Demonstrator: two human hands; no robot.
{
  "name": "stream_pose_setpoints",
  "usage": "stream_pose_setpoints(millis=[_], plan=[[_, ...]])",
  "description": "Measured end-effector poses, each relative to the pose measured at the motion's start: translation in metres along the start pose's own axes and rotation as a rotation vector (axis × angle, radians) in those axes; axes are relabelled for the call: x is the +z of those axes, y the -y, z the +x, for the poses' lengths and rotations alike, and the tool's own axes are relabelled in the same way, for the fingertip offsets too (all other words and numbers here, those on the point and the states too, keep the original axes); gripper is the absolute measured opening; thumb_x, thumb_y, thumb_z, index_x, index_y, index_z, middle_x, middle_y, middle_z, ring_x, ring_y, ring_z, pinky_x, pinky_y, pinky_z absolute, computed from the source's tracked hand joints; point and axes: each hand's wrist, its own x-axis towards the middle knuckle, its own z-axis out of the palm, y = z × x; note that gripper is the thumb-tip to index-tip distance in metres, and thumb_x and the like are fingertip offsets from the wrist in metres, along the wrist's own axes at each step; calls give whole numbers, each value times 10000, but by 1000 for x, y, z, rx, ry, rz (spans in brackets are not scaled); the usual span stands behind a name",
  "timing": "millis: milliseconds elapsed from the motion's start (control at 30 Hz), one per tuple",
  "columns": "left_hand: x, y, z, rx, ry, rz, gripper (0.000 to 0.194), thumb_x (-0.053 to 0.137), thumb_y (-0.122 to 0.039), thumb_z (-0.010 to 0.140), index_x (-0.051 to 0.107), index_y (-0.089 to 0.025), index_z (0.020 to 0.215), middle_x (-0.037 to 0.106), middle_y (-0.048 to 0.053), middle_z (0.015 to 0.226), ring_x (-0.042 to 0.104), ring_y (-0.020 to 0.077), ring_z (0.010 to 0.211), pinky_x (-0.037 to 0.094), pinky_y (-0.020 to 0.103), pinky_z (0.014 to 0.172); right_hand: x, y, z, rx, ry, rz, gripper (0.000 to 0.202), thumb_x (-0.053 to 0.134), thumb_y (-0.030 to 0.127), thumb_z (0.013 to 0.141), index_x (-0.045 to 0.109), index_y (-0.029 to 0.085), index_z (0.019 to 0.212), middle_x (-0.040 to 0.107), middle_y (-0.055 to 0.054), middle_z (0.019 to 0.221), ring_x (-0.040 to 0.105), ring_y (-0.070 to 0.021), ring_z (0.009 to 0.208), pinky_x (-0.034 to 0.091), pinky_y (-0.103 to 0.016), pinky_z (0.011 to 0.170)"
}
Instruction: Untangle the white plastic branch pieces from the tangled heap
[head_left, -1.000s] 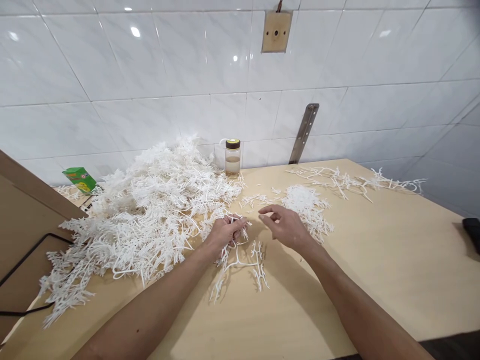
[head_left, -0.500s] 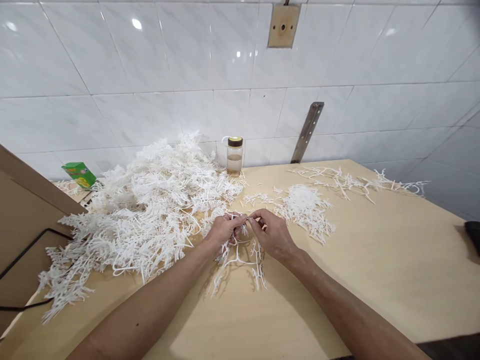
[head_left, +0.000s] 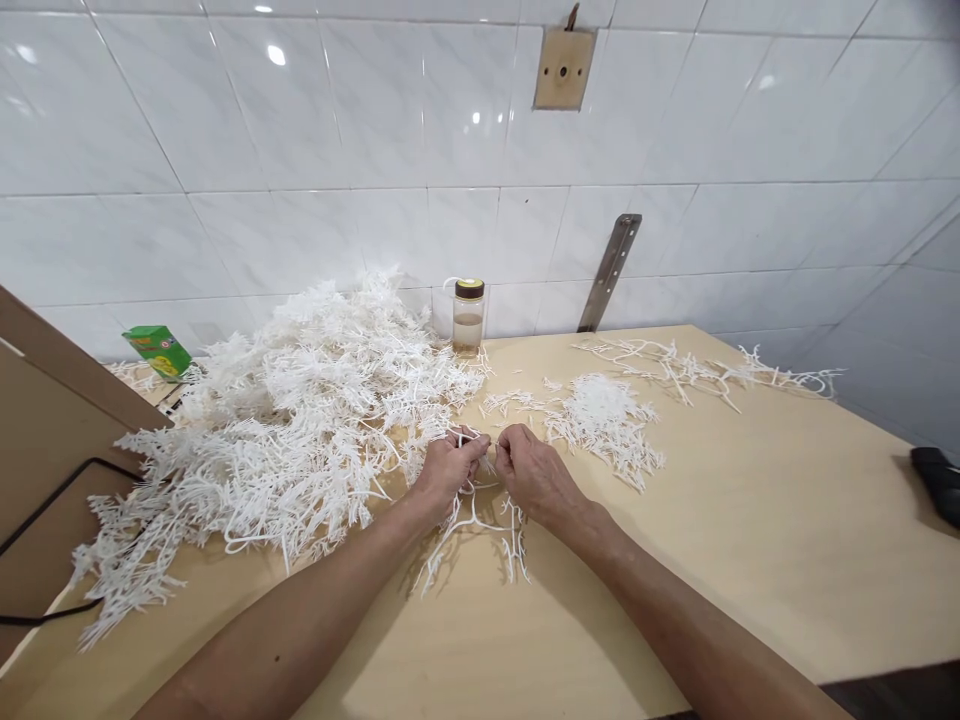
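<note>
My left hand [head_left: 452, 468] is closed around a white branched plastic stem [head_left: 474, 520], whose forked twigs spread below it over the table. Beside it my right hand [head_left: 531, 468] has thumb and fingers pinched together close to the left fingertips; what is in the pinch is too small and hidden to make out. A large heap of white branching sprigs [head_left: 300, 400] lies to the left, nearly touching my left hand. Beyond my right hand is a small pile of short white bits [head_left: 606, 420].
Bare white branches [head_left: 690, 368] lie at the table's far right. Against the tiled wall stand a lidded bottle [head_left: 468, 325] and a metal bracket [head_left: 611, 270]. A green box [head_left: 159, 350] sits behind the heap, cardboard [head_left: 60, 400] at left, a black object [head_left: 936, 480] at the right edge.
My right hand has turned, its fingers curling in more tightly, and has drawn slightly away from the left fingertips. The left hand keeps hold of the stem. The view has shifted slightly.
</note>
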Motion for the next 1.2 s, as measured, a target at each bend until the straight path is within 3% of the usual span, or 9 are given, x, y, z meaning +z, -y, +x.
stream_pose_setpoints(millis=[167, 333, 533, 700, 867, 967, 1100, 1200], plan=[[0, -5, -4, -3, 5, 23, 372, 709, -419, 700, 471, -185, 537, 409, -52, 425, 348, 78, 410, 265, 233, 451, -5, 3, -2, -4, -27, 101, 122, 390, 212, 909, 416, 220, 790, 531, -21, 764, 489, -161, 638, 331, -270, 570], [8, -5, -12, 44, -97, 24, 279, 745, -354, 675, 552, -169, 594, 451, -54, 470, 402, 90, 464, 320, 239, 507, -8, 3, 1, 213, 27, 217, 141, 470, 253, 859, 434, 226, 726, 544, 8, 645, 489, -154, 580, 337, -260, 537], [12, 1, -14, 210, -140, 78, 243, 723, -394, 710, 674, -158, 736, 580, -9, 595, 522, 129, 587, 402, 257, 593, -12, -10, 4, 245, -35, -86, 149, 453, 121, 829, 450, 217, 714, 548, -26, 678, 461, -160, 582, 280, -283, 558], [6, -6, -14, -16, -53, 60, 421, 711, -546, 711, 708, -136, 807, 495, -29, 516, 438, 100, 464, 337, 231, 464, -31, -39, 9, 336, -147, -78, 124, 483, 197, 857, 521, 211, 739, 623, -35, 723, 522, -179, 632, 338, -292, 625], [4, -14, -15, -116, 29, 8, 586, 580, -670, 773, 741, -156, 1004, 515, -14, 538, 440, 96, 467, 319, 219, 468, -52, -68, 11, 445, -245, -182, 77, 517, 191, 816, 591, 185, 833, 660, -89, 845, 578, -217, 743, 386, -320, 691], [3, -15, -16, -109, 63, 38, 644, 510, -709, 797, 718, -197, 1128, 536, -10, 554, 442, 102, 473, 337, 224, 487, -57, -58, 10, 399, -274, -42, 148, 524, 244, 838, 637, 167, 895, 680, -100, 909, 597, -197, 708, 427, -327, 708], [3, -17, -19, -102, 72, 109, 687, 474, -728, 810, 674, -220, 1228, 582, 6, 601, 506, 136, 541, 388, 240, 523, -48, -20, 8, 254, 22, 364, 336, 491, 457, 905, 692, 189, 901, 694, -43, 732, 596, -169, 587, 444, -285, 573], [2, -18, -21, -91, 78, 151, 674, 478, -723, 813, 682, -220, 1213, 603, 15, 618, 557, 164, 615, 421, 248, 556, -36, 1, 6, 159, 75, 455, 306, 536, 451, 889, 711, 201, 891, 734, -42, 818, 635, -168, 659, 472, -282, 626]])
